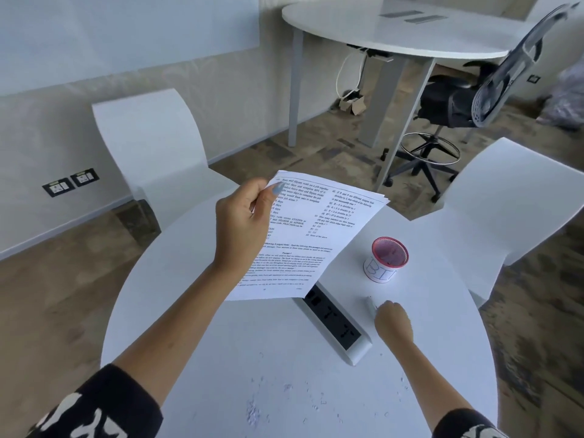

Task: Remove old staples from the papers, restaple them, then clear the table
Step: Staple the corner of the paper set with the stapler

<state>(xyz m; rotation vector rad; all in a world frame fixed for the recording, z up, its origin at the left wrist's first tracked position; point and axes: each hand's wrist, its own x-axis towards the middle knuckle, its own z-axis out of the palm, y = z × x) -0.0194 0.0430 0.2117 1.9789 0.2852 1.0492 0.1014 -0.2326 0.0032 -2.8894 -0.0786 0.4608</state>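
While pinched aloft, printed papers (319, 229).

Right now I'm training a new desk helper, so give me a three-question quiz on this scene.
1. True or false: the papers lie flat on the table.
2. Which hand holds the papers? A left, B right, C both.
3. Fill in: the pink-rimmed mesh cup stands ___ the power strip as the camera sees it.

Key: 1 false, the left hand holds them up above the table. 2 A; the right hand curls around a small white object on the table. 3 right of, and farther back.
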